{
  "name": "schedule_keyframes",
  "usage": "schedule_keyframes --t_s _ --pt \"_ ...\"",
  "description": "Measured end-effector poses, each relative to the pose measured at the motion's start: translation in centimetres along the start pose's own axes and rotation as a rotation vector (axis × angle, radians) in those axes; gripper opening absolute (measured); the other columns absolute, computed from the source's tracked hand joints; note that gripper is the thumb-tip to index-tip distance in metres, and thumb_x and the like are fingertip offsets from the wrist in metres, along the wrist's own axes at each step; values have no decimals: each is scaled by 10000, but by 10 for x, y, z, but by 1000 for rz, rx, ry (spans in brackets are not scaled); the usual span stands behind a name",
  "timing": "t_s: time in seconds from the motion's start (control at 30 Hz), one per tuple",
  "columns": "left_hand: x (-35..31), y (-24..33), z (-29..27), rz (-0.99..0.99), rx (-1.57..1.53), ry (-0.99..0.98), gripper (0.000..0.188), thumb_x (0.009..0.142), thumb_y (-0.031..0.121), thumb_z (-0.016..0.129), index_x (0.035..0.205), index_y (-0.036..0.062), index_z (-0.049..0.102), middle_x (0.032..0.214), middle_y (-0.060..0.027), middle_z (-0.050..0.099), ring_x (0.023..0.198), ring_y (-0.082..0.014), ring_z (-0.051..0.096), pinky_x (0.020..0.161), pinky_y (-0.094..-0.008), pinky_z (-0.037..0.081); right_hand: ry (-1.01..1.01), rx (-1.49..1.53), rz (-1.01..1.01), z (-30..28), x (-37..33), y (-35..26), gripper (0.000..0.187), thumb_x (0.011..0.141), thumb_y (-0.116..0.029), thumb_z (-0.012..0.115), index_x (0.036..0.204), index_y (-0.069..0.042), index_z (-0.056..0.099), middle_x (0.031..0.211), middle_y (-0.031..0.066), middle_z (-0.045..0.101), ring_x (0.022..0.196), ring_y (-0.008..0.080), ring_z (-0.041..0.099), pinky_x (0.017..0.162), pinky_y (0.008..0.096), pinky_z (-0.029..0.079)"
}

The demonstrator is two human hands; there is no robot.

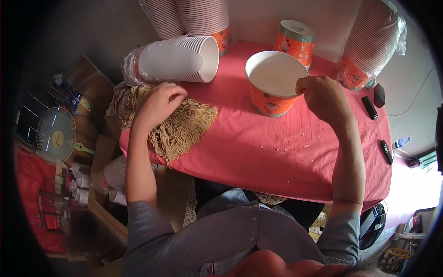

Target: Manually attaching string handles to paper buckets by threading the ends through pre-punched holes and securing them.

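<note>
My right hand [323, 94] grips the rim of a round orange paper bucket [271, 102] at its right side. The bucket stands upright on the pink cloth, its white inside showing, with a pattern printed round the outside. Over a thick bundle of tan cords [187, 129], at the table's left end, hovers my left hand [161, 101]. Its fingers are loosely bent, a gap shows by the thumb, and I see nothing in them. Small red and white beads [286, 147] lie scattered near the table's front edge.
A wrapped stack of white buckets [170, 62] lies on its side behind the cords. Tall stacks [203, 18] rise at the back, another wrapped stack [369, 44] at the right. An upturned bucket [295, 39] stands behind. Dark small devices [369, 107] line the right edge.
</note>
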State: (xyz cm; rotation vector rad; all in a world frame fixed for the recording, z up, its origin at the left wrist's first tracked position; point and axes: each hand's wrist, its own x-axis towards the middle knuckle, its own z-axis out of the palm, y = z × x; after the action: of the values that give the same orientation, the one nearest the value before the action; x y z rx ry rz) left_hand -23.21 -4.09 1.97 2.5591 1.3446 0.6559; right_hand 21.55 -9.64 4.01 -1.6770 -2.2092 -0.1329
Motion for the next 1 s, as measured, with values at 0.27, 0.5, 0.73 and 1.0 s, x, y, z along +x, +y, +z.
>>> schedule_keyframes --t_s 0.27,0.5,0.73,1.0 --pt "-25 -30 18 50 186 -37 203 926 73 747 1112 2 787 1125 -132 756 1117 -353 665 1036 -450 522 86 5 22 -8 -4 9 216 948 -27 617 1043 -84 802 1005 165 804 976 388 774 840 512 605" --pt "-15 -16 7 13 204 -77 140 925 84 765 1040 9 793 1068 -128 768 1080 -355 662 1010 -452 528 61 -27 32 -16 -6 -2 185 976 -99 623 1041 -81 795 945 183 793 923 372 782 800 532 608" --pt "-13 -10 0 -65 140 -20 138 948 104 773 1040 4 798 998 -165 766 1021 -359 709 941 -457 552 106 72 -31 -27 -12 -12 153 987 -153 651 986 -73 782 857 188 767 827 381 772 739 529 605" --pt "0 34 0 6 -65 49 110 980 56 755 1055 -22 775 964 -118 772 959 -249 737 881 -377 563 149 123 -116 -28 -14 -15 159 998 -173 646 967 -82 773 828 175 757 800 383 767 725 518 606"
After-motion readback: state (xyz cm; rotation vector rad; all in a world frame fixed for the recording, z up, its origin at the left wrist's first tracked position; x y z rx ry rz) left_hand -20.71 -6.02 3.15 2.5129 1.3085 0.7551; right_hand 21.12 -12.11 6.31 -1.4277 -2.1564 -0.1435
